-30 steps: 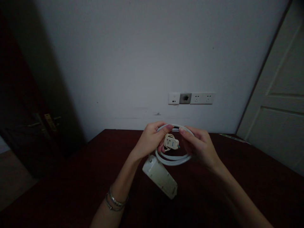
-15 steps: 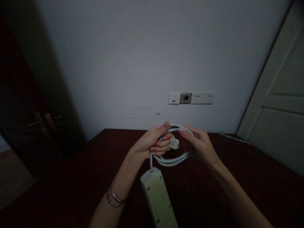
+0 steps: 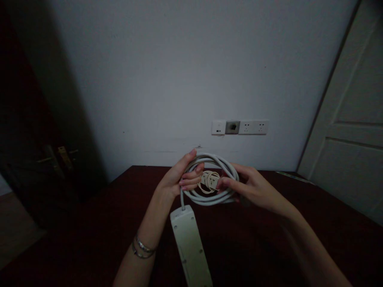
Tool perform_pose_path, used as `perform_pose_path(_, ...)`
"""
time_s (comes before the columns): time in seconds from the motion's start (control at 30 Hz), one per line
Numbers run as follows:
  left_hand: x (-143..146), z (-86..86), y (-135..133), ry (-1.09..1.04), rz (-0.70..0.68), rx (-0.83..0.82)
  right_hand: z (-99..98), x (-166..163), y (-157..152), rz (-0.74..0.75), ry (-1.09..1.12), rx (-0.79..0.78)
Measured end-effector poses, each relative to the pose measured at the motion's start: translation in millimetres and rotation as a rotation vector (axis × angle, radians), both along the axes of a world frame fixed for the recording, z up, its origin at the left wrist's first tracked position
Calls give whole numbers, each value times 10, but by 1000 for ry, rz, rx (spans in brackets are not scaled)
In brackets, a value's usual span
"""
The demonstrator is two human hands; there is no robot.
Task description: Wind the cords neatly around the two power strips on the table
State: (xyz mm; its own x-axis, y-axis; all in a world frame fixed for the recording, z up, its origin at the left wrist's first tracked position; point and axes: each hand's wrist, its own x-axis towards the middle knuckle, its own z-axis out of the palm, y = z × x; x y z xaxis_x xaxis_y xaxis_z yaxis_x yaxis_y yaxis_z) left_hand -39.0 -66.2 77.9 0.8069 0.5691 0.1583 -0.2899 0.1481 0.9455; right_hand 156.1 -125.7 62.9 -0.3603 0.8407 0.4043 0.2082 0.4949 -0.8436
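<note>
My left hand (image 3: 176, 179) grips the left side of a coiled white power cable (image 3: 209, 197), held above a dark red table (image 3: 74, 231). My right hand (image 3: 254, 187) holds the coil's right side, its thumb and finger pinching the white plug (image 3: 210, 180) in the middle of the loop. The white power strip (image 3: 190, 243) hangs from the cable below my left hand, pointing towards me. Two bracelets (image 3: 143, 249) sit on my left wrist.
A row of wall sockets (image 3: 239, 127) is on the white wall behind the table. A white panelled door (image 3: 353, 131) stands at the right. A dark door with a brass handle (image 3: 56, 157) is at the left.
The power strip swung from lying slanted under the coil to hanging lengthways towards me. My right hand moved in and took the plug, and the coil tilted flatter.
</note>
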Motion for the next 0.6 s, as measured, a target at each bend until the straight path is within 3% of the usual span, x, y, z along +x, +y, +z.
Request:
perform_pose_path(0.23,16,-2,37,28,262,114,-45,-98,72,-191,46,87)
perform_pose_path(0.43,9,-9,39,12,289,126,-76,5,90,195,103,-94)
perform_pose_path(0.6,15,-33,54,81,468,267,-116,-73,128,143,231,-193)
